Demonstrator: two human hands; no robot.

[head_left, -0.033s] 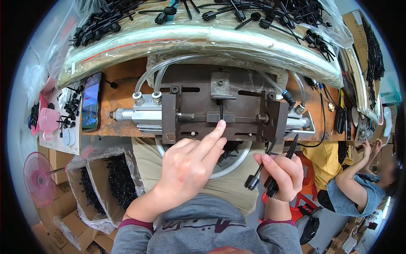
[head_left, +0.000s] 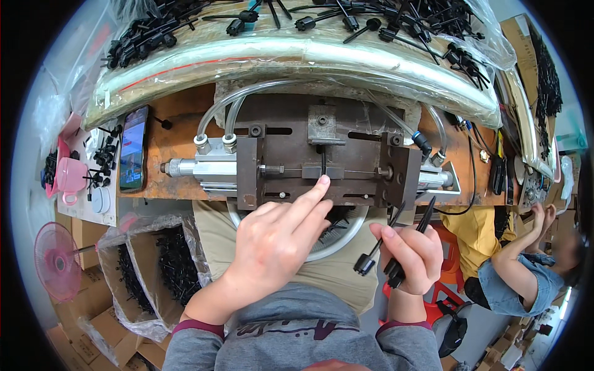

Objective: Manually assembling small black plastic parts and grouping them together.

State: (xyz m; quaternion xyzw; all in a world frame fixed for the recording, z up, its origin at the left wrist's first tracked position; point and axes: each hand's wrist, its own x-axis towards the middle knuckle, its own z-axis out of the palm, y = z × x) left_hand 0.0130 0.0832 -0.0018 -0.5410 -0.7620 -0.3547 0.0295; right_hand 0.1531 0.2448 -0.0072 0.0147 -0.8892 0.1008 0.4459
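Box (head_left: 147, 267) — plastic-lined, black parts (head_left: 179, 263) inside

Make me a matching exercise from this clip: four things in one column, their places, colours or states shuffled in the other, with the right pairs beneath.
1. Wearer's left hand
2. Wearer's right hand
3. Phone
4. Fan

A. Lies on the orange-brown bench, screen lit
B. Holds black stemmed parts
C. Pink, at the picture's far left
D. Index finger reaching to the dark central block

Pairs: 1-D, 2-B, 3-A, 4-C
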